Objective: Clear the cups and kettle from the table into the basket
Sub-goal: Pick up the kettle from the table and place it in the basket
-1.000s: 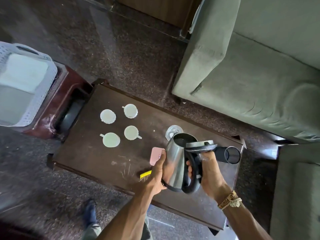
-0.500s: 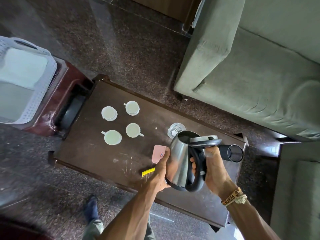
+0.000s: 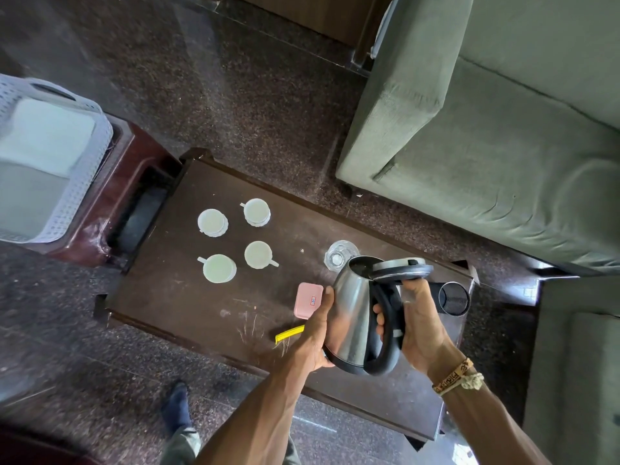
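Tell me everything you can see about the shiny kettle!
The kettle looks like polished steel, with a black loop handle, a black base rim and a dark lid that stands open. It is held above the dark table, tilted a little, spout pointing away from the person. The right hand grips the handle; the left hand steadies its side.

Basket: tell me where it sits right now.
The basket sits at the head view's far left edge on a dark red stand, just beyond the table's left end, nearest the cups.
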A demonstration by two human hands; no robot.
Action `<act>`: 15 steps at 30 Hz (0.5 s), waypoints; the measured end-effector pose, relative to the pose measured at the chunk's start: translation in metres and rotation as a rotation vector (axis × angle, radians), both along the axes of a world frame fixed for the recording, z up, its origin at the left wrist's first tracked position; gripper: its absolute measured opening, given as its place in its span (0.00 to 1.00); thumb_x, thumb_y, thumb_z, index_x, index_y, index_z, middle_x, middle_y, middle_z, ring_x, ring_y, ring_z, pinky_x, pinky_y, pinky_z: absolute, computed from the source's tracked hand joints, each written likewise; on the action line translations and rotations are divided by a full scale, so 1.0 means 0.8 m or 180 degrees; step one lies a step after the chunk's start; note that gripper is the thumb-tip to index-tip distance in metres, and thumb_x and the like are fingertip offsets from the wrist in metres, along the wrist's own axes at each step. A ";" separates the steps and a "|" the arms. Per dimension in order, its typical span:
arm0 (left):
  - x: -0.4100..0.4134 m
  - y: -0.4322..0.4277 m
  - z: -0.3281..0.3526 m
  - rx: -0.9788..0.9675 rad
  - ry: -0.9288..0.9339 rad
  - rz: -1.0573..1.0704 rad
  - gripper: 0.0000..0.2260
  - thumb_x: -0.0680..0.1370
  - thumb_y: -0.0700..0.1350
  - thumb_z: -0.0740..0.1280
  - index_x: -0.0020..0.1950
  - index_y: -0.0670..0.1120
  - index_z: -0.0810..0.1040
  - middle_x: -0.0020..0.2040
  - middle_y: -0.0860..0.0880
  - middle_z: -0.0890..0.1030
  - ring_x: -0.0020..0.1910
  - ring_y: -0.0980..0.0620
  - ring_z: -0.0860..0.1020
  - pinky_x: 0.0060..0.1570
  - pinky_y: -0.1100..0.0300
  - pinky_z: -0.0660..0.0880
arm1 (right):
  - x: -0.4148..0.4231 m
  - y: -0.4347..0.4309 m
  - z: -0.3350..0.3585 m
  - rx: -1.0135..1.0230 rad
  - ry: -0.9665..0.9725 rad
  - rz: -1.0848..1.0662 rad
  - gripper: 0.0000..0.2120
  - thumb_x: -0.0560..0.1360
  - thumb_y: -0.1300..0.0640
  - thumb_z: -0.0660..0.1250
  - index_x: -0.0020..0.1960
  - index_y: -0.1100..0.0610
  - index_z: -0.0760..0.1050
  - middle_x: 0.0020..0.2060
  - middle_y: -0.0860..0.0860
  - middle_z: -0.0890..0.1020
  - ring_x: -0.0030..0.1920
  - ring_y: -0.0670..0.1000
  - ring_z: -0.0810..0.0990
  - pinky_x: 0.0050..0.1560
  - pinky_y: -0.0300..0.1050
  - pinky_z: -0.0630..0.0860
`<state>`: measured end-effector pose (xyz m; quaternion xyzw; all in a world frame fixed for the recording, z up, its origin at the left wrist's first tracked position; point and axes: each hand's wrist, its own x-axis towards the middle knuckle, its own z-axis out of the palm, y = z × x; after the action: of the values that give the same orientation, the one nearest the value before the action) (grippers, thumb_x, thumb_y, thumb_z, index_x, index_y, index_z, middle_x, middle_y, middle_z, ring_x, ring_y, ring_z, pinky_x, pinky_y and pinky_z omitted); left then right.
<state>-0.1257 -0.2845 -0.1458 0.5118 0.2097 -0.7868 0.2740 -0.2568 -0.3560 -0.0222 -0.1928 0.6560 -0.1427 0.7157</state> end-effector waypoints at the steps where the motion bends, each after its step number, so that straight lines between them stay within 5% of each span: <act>1: -0.001 0.001 0.000 0.0007 0.0001 -0.0011 0.43 0.56 0.79 0.70 0.57 0.48 0.80 0.45 0.44 0.87 0.39 0.44 0.86 0.29 0.47 0.81 | 0.000 0.000 0.001 -0.0013 -0.0009 -0.0004 0.37 0.60 0.29 0.65 0.48 0.62 0.77 0.36 0.56 0.77 0.32 0.51 0.74 0.39 0.46 0.73; 8: -0.002 0.006 0.004 -0.0052 0.0184 -0.0033 0.40 0.58 0.79 0.68 0.53 0.47 0.82 0.45 0.43 0.87 0.40 0.43 0.86 0.29 0.47 0.81 | 0.001 0.004 0.008 -0.0001 -0.0003 0.0006 0.38 0.59 0.29 0.65 0.48 0.63 0.76 0.35 0.56 0.77 0.32 0.51 0.73 0.39 0.46 0.72; 12: -0.001 0.010 0.003 -0.0127 0.0265 -0.0026 0.37 0.58 0.79 0.69 0.43 0.46 0.88 0.46 0.42 0.87 0.41 0.43 0.86 0.30 0.47 0.81 | 0.002 0.007 0.010 0.0040 0.0024 0.0034 0.39 0.57 0.28 0.65 0.48 0.63 0.75 0.35 0.56 0.77 0.31 0.51 0.73 0.39 0.46 0.71; 15: -0.001 0.012 0.003 -0.0073 0.0255 -0.0069 0.38 0.60 0.79 0.68 0.48 0.46 0.85 0.45 0.42 0.87 0.39 0.43 0.86 0.29 0.47 0.81 | 0.002 0.009 0.010 0.0071 0.0028 0.0025 0.40 0.57 0.28 0.65 0.48 0.63 0.76 0.35 0.56 0.77 0.31 0.51 0.73 0.38 0.45 0.71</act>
<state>-0.1264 -0.2751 -0.1432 0.4789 0.2059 -0.8119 0.2627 -0.2549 -0.3488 -0.0142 -0.1880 0.6599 -0.1317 0.7154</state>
